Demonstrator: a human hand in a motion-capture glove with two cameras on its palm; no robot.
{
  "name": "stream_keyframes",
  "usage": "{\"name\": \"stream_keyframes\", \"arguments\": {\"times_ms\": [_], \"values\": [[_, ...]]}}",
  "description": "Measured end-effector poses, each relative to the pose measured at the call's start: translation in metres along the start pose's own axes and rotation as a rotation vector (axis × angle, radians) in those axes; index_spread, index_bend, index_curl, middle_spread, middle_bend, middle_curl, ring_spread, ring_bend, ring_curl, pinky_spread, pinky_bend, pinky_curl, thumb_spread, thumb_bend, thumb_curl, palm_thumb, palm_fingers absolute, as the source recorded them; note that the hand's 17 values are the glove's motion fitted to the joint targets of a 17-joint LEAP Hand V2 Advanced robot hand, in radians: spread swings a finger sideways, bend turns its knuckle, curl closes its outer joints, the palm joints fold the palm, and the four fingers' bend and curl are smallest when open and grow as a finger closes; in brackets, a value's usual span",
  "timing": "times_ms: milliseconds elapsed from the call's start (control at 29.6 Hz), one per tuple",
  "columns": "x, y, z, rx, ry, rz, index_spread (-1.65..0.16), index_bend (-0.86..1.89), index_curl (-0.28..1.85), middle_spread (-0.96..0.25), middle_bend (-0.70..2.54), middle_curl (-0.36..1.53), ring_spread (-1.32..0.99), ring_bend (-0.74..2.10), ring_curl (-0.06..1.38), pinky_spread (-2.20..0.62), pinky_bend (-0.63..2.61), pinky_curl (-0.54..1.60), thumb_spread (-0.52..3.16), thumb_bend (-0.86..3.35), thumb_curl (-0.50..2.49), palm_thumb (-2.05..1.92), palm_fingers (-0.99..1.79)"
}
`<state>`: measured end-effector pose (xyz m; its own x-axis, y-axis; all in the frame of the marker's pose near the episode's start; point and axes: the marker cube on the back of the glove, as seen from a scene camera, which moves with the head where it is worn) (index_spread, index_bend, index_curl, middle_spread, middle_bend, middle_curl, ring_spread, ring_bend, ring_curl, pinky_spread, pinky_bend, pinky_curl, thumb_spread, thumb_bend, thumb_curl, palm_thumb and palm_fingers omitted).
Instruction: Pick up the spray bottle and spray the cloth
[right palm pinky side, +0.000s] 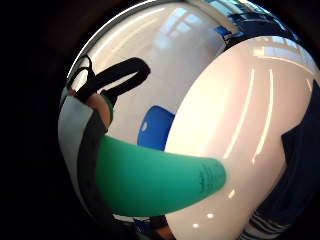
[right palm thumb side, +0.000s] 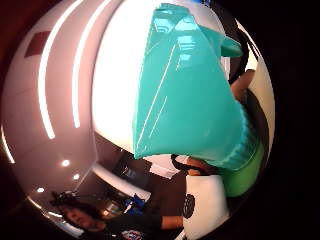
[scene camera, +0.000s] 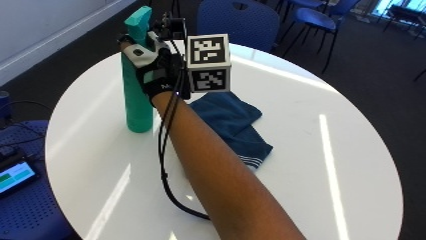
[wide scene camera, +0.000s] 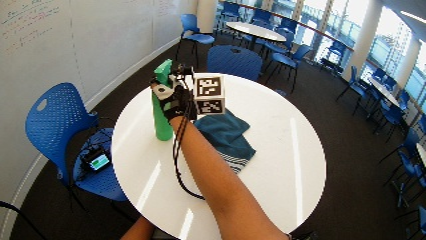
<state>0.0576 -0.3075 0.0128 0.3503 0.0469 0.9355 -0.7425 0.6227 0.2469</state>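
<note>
One gloved right hand (scene camera: 154, 70) wraps its fingers around the neck of the green spray bottle (scene camera: 136, 95), which stands upright on the round white table (scene camera: 346, 165). Just beside the bottle, on the forearm's far side, the blue cloth (scene camera: 229, 125) lies crumpled, untouched.

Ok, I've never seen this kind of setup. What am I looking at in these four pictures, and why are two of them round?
There is no robot here: a person works at a round white table. Their gloved right hand carries two small cameras on the palm, which give the two round pictures. The other two are taken from outside the table, one of them wider. The hand grips a tall green spray bottle near its top; the bottle looks upright, its base at the table. In the thumb side palm view the bottle's teal spray head fills much of the picture. A blue cloth lies crumpled on the table beside the arm.
</note>
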Motion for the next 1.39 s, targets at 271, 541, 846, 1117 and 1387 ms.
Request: {"name": "stream_keyframes", "arguments": {"times_ms": [271,541,846,1117,1387], "values": [[0.001,0.009,-0.003,-0.03,-0.03,0.025,-0.33,0.19,0.48,-0.17,0.36,0.49,-0.19,0.51,0.43,-0.2,0.4,0.41,0.53,-0.03,0.74,0.92,1.18],[0.015,0.009,-0.006,0.09,0.023,0.028,-0.33,0.19,0.48,-0.18,0.28,0.46,-0.22,0.48,0.42,-0.14,0.29,0.37,0.58,-0.03,0.72,0.93,1.13],[0.023,0.016,-0.007,0.121,-0.032,0.064,-0.33,0.24,0.49,-0.17,0.24,0.44,-0.21,0.37,0.39,0.0,0.13,0.31,0.75,-0.07,0.63,0.81,1.02],[0.026,0.019,-0.011,0.102,0.032,0.055,-0.34,0.31,0.49,-0.16,0.17,0.41,-0.19,0.29,0.37,0.08,0.11,0.27,0.85,-0.04,0.57,0.76,0.94],[0.023,0.024,-0.015,0.044,0.086,0.028,-0.35,0.29,0.48,-0.16,0.15,0.39,-0.18,0.3,0.37,0.1,0.13,0.24,0.9,-0.03,0.53,0.76,0.91]]}}
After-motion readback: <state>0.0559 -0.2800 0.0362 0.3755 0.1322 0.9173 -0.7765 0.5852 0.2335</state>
